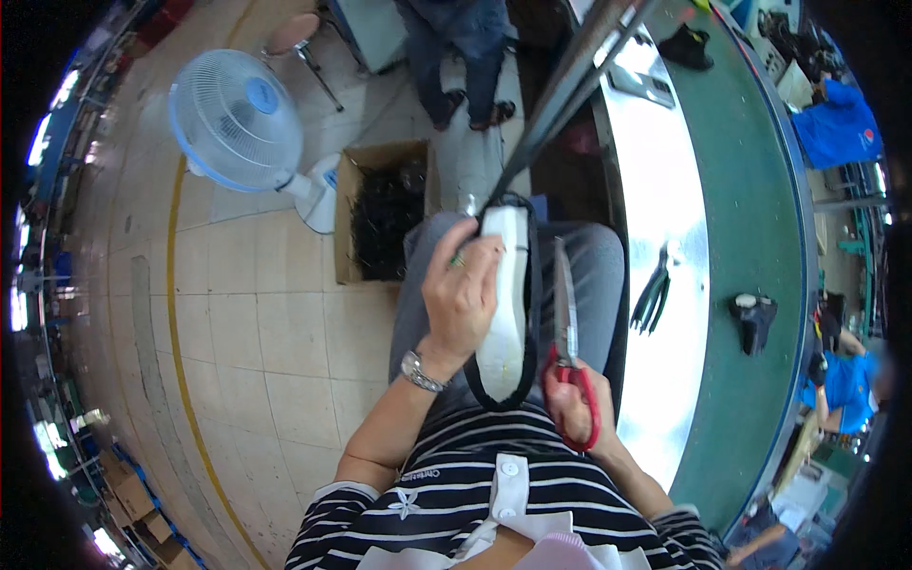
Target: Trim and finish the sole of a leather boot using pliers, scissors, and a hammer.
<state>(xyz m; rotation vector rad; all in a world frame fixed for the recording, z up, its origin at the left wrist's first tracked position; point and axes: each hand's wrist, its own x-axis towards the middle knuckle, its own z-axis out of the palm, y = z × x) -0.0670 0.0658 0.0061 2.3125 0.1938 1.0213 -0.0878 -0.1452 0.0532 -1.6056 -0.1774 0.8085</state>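
Note:
In front of my lap is a long white sole-shaped form (503, 328) with black shoe material (532, 313) around its edge. My left hand (461, 294) is closed at its upper left side, with bent fingers over the black rim and the white face. What lies under the fingertips is partly hidden. My right hand (579, 404) grips the red handles of a pair of scissors (567, 323). Their long blades look closed and point away from me, to the right of the form and apart from it.
A metal bar (560, 90) slants down to the form's far end. The bench (665, 399) at right bears dark-handled pliers (653, 293) and a phone (643, 85). Black shoes (753, 323) stand on the green belt (731, 399). At left are a fan (237, 119) and a cardboard box (347, 228) of black scraps.

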